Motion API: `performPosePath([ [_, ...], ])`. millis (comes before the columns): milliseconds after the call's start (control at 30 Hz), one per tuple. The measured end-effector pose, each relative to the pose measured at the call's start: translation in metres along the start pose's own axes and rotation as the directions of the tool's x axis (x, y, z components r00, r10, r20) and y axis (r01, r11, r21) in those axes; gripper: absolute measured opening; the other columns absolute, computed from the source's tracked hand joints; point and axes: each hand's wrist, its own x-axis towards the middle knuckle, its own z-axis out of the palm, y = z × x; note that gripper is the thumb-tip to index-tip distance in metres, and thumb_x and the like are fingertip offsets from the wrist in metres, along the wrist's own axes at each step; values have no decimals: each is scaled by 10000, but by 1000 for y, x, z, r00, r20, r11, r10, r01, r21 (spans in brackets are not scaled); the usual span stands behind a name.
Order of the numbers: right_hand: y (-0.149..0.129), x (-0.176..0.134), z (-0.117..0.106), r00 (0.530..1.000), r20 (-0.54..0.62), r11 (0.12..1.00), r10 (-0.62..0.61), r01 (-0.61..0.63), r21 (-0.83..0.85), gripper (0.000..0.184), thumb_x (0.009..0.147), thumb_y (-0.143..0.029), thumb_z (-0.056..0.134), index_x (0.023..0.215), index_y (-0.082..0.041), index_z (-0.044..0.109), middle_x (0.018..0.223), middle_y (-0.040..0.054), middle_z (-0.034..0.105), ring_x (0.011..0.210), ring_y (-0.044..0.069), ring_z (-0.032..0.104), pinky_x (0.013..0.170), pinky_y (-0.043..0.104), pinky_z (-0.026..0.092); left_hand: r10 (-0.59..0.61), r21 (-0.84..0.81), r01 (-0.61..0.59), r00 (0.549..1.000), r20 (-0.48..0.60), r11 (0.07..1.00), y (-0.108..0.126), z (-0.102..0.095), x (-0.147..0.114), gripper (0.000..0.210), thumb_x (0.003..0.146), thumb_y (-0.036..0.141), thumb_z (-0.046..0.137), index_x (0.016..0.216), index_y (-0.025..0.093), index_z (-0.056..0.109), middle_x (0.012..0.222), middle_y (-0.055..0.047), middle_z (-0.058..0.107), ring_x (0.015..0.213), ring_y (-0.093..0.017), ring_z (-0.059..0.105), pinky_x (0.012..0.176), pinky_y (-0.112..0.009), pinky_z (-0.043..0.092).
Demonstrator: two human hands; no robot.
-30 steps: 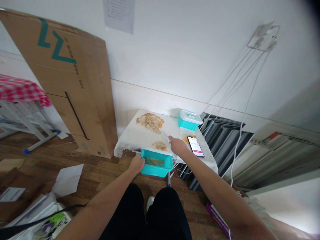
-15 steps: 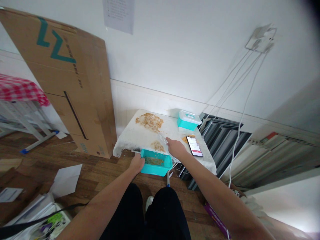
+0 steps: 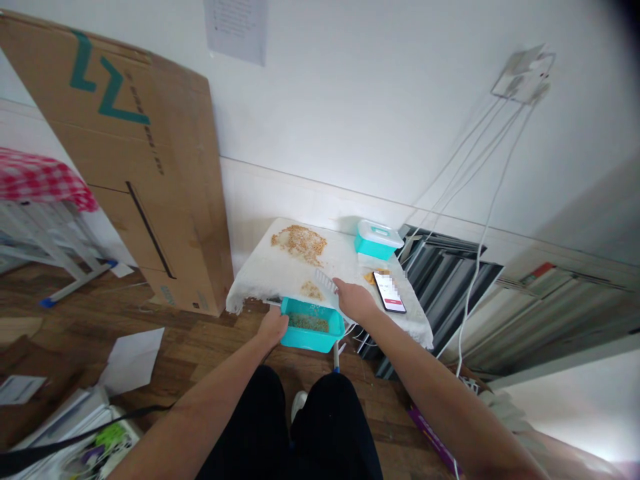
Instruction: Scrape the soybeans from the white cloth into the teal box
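Note:
My left hand is closed on the left end of a turquoise plastic bin, held just below the front edge of the small table. Loose grains cover the bin's floor. In my right hand is a white brush-like tool with a ridged or bristled end, over the cloth. Close to that end lies a small patch of grains, near the bin's far rim. Farther back, a larger spread of yellowish grains rests on the white tablecloth.
A lidded turquoise box and a phone sit on the table's right side. A tall cardboard box leans at the left. Dark panels and hanging white cables are at the right.
The small patch of grains near the table edge has shrunk, and the grains in the bin look more spread out. Both hands keep nearly the same place.

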Motion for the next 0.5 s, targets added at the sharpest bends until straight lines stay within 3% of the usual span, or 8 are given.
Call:
performPosePath([
  [133,8,6,-8,998,-14,998,54,-53,21,408,961,-225,356,1348,-221,482,1107,136,705,991,258,675,787,330,483,8,8,-8,1000,-3,1000,-2,1,3,204,848,176,411,945,136,587,1098,-174,683,1046,-229,632,831,-285,432],
  [267,16,27,-20,992,-104,998,68,-66,22,427,977,-248,325,1384,-219,449,1119,136,704,986,262,676,787,340,491,5,-8,-5,1000,1,1000,-2,2,4,201,845,164,413,947,129,582,1095,-179,680,1045,-230,635,823,-285,429],
  [400,9,64,-25,988,-146,998,-55,53,-20,467,982,-238,315,1436,-257,424,1179,125,686,1037,254,656,837,345,484,-6,-18,7,1000,9,1000,-1,-1,4,212,830,152,421,959,128,587,1085,-175,685,1033,-235,640,810,-285,434],
  [500,-4,88,-20,977,-106,983,-185,182,-35,493,948,-165,359,1413,-283,474,1193,96,685,1084,231,634,892,327,465,6,-16,-6,1000,16,1000,0,-3,3,244,821,142,421,999,136,588,1096,-162,689,1035,-228,638,820,-283,433],
])
